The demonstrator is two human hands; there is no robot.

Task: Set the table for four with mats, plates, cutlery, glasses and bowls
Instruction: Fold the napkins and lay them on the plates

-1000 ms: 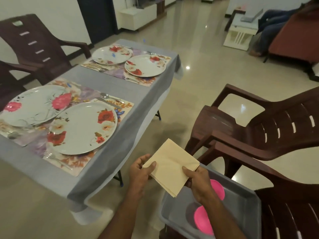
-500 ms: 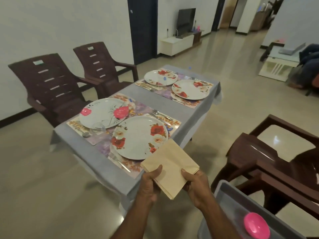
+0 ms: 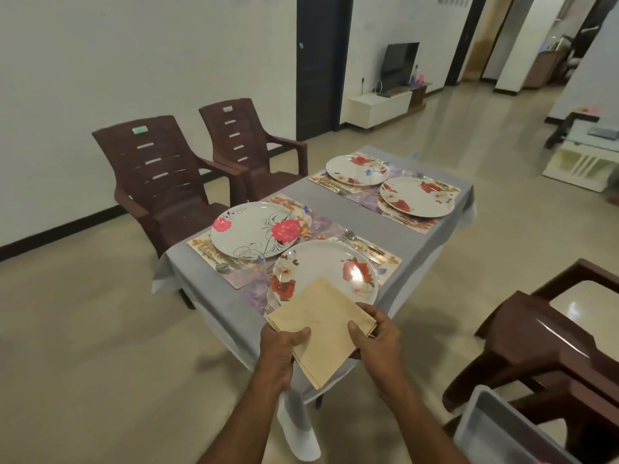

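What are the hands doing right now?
Left hand: holding the folded napkins.
Right hand: holding the same napkins.

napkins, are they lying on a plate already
No, both the left hand and right hand hold the stack of napkins above the nearest plate.

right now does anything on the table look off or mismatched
One plate at the near left differs: pink flowers with black swirls, while the other three, like the nearest plate, carry red flowers. The near pair of plates also overlaps slightly. Nothing looks spilled or broken.
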